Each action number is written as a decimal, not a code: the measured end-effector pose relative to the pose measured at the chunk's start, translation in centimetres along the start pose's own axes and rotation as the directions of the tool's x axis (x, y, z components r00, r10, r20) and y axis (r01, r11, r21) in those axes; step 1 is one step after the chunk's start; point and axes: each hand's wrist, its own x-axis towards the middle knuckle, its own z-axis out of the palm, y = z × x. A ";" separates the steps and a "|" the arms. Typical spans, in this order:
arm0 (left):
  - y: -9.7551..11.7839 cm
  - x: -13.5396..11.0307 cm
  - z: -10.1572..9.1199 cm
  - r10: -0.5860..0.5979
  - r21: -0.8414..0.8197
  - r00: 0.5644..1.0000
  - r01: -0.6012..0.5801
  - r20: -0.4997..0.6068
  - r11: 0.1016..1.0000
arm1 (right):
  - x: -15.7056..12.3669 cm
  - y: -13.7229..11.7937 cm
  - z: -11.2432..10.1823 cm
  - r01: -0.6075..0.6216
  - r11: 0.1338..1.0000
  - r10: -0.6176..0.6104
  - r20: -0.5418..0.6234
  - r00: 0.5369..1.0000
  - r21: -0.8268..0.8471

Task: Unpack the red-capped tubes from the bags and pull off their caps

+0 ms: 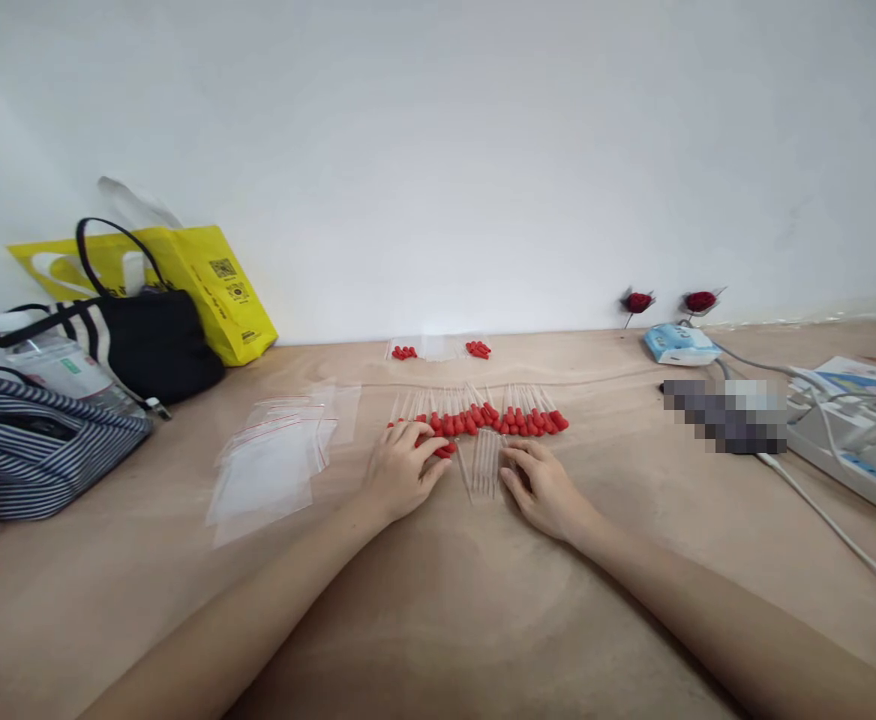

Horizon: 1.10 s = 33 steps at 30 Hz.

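Observation:
My left hand lies palm down over a few loose red rubber bulbs. Its thumb is apart from the bent fingers, which partly hide the bulbs. Just to the right, a small group of clear thin tubes lies side by side on the table. My right hand rests at their right edge, fingertips beside or touching them, with a gap between thumb and fingers. Beyond both hands runs a row of droppers, clear tubes with red bulbs, bulbs toward me and tubes pointing away.
Clear zip bags lie fanned out at the left. Bagged red-bulbed pieces lie by the wall. Bags, including a yellow one, stand far left. A tissue pack, power strip and cables occupy the right.

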 end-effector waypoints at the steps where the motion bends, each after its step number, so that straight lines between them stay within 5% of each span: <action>1: 0.1 0.4 0.4 -0.011 0.023 1.000 0.011 0.004 1.000 | 0.0 0.0 0.0 0.005 1.000 -0.005 0.002 1.000 -0.005; 13: -0.2 0.9 -0.1 -0.002 0.030 0.998 0.000 0.063 1.000 | 0.3 -0.1 0.1 -0.002 1.000 0.002 0.024 1.000 -0.025; 21: 1.7 0.3 -1.4 0.152 -0.146 0.978 -0.132 0.140 0.980 | 0.8 0.1 0.1 0.023 1.000 -0.023 0.085 0.996 -0.008; 33: 2.5 0.8 -1.3 0.063 -0.140 0.984 -0.040 0.164 0.989 | 0.2 -1.3 -1.1 -0.067 0.998 0.059 0.273 0.960 0.019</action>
